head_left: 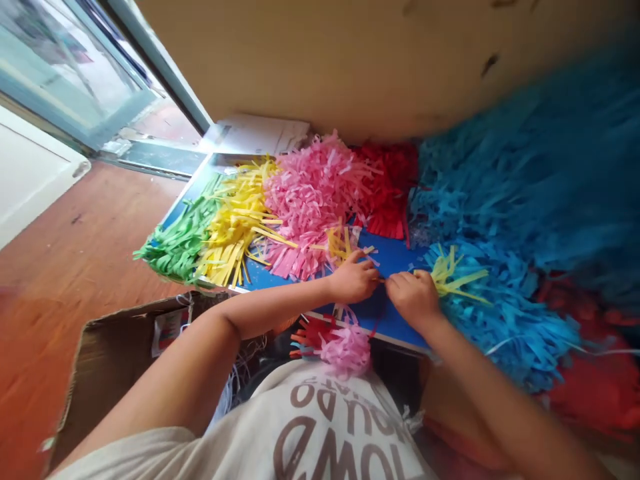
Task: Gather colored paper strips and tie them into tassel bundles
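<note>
My left hand [354, 278] and my right hand [413, 297] are close together over the blue table, fingers closed. Between them runs a thin twisted piece of a yellow paper tassel [453, 273]. Its cut fringe sticks out past my right hand, and more yellow fringe [340, 243] shows behind my left hand. Most of the twisted middle is hidden by my fingers. Below my hands, by my lap, hang a pink tassel [347, 350] and a red tassel [317, 333].
On the blue table [395, 323] lie piles of green fringe [180, 233], yellow fringe [235, 233], pink fringe [320, 193] and red fringe [385, 187]. Blue fringe [510, 313] heaps up at the right. White paper [255, 133] lies by the wall. A cardboard box [110, 360] stands at left.
</note>
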Available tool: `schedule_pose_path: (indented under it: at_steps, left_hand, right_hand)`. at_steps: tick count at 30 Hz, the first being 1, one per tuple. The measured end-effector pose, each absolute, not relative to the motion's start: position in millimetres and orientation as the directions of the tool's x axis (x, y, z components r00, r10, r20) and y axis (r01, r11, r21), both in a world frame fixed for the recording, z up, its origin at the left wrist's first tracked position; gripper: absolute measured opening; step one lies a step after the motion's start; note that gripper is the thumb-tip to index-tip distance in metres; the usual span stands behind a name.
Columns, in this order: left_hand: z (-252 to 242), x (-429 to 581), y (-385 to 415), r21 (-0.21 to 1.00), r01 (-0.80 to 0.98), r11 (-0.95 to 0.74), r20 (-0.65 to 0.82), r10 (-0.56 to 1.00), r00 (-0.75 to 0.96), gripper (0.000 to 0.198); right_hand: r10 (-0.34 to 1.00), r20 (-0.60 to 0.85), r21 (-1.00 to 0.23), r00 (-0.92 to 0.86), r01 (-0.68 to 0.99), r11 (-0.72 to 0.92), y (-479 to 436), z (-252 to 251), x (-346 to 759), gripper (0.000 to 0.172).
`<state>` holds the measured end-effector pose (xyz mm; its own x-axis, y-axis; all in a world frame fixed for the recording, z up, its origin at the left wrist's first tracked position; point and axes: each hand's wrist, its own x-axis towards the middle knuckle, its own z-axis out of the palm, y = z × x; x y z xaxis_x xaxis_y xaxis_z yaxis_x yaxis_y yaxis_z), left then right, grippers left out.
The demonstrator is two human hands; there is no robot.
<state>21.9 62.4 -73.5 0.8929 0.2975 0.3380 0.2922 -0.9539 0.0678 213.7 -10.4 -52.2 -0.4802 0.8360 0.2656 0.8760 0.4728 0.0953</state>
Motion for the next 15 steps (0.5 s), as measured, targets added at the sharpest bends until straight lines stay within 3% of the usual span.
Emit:
schedule_pose_path:
  at_steps: [4, 8, 10, 12, 15]
  left_hand:
    - [-60, 22, 67, 0.02, 0.333, -0.943, 0.429, 0.309, 0.849, 0.023]
    - [8, -12, 60, 0.082, 0.249, -0.965, 0.576, 0.25, 0.779, 0.019]
    - [48, -31, 53, 0.183, 0.155, -0.971, 0.586, 0.234, 0.776, 0.018]
    - [78, -42, 47, 0.269, 0.103, -0.958, 0.586, 0.248, 0.772, 0.016]
    - [94, -45, 36, 0.297, 0.114, -0.948, 0.595, 0.277, 0.754, 0.015]
  right_hand:
    - [0.854, 0.367, -0.124, -0.369, 0.89, 0.438, -5, -39, 214, 0.021]
    - [0.908, 0.413, -0.562, -0.07, 0.765, 0.315, -28, 31, 212, 0.022]
    - [0.95, 0.309, -0.742, -0.049, 0.613, 0.273, -36, 68, 208, 0.019]
    - [0.985, 0.088, -0.892, -0.149, 0.428, 0.144, -35, 90, 201, 0.028]
    - [0.92, -0.184, -0.981, -0.347, 0.125, -0.149, -28, 90, 187, 0.042]
